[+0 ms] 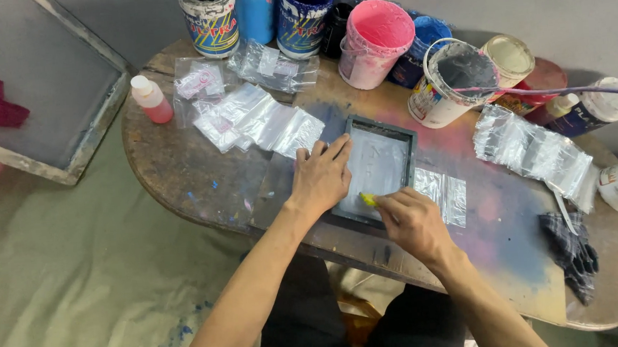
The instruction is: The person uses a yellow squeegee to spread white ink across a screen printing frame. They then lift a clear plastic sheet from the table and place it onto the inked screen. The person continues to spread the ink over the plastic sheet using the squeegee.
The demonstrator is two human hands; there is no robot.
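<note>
On the paint-stained worktop the step in hand looks like a print pull through a small screen. At the worktop's 10 o'clock a red-filled bottle stands beside a spread of clear bags. Just right of them the left hand lies flat, fingers spread and closed on nothing, pressing the left edge of the dark frame, which sits near the middle of the worktop. At the frame's 6 o'clock the right hand has its grip closed on a small yellow tool, whose tip touches the mesh near the lower edge. A clear bag shows at the frame's 3 o'clock, partly under it. Paint tubs crowd 12 o'clock, more bags lie at 2 o'clock, and a dark rag at 4 o'clock. The next move, I judge, calls for steady downward pressure from the left hand while the tool draws evenly across the mesh.
</note>
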